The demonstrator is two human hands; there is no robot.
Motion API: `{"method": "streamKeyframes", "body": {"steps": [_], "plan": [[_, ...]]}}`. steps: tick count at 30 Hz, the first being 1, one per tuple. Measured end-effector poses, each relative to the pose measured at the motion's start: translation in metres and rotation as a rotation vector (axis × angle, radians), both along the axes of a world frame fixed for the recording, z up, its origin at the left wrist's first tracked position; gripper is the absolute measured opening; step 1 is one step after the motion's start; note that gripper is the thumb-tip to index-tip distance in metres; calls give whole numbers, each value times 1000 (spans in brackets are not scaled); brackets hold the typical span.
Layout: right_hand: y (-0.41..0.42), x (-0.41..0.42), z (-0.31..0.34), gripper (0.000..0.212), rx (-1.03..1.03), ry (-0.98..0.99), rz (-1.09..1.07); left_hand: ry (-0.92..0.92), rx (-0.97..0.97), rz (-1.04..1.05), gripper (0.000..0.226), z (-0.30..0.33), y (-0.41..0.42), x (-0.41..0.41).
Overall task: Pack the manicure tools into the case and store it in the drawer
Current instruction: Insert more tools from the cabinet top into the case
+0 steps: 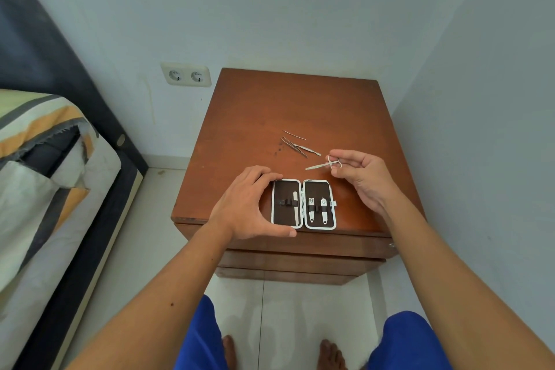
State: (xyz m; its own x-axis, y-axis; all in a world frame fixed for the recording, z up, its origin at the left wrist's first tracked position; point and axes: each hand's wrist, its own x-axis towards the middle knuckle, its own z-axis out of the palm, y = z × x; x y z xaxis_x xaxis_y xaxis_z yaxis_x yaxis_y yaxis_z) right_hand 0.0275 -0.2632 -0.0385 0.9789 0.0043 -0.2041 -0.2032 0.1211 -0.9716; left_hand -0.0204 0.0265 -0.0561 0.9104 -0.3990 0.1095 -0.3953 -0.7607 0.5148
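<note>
The manicure case [303,186] lies open flat near the front edge of the wooden nightstand [255,135]. Its left half holds a nail file [296,208]; its right half holds two nail clippers [317,210] under elastic loops. My left hand [246,204] cups the case's left side, thumb along its front edge. My right hand [365,177] holds small scissors [324,164] by the finger rings, just above the tabletop behind the case, blades pointing left. Tweezers [292,147], a cuticle tool [307,149] and a thin metal stick [294,134] lie loose farther back.
The nightstand's drawer fronts [300,261] below the top are closed. A bed with a striped cover [39,165] stands to the left. A double wall socket [185,76] sits on the back wall. A wall runs close on the right. My bare feet stand on white floor tiles [288,309].
</note>
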Motion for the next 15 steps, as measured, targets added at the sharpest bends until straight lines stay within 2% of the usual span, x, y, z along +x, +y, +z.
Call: {"method": "streamKeyframes", "body": {"steps": [9,15], "plan": [[3,3,17,28,19,25,102,-5,-9,5,118,-1,0,1],[6,7,18,37,-15,18,76,-15,-13,-2,118,-2,0,1]]}}
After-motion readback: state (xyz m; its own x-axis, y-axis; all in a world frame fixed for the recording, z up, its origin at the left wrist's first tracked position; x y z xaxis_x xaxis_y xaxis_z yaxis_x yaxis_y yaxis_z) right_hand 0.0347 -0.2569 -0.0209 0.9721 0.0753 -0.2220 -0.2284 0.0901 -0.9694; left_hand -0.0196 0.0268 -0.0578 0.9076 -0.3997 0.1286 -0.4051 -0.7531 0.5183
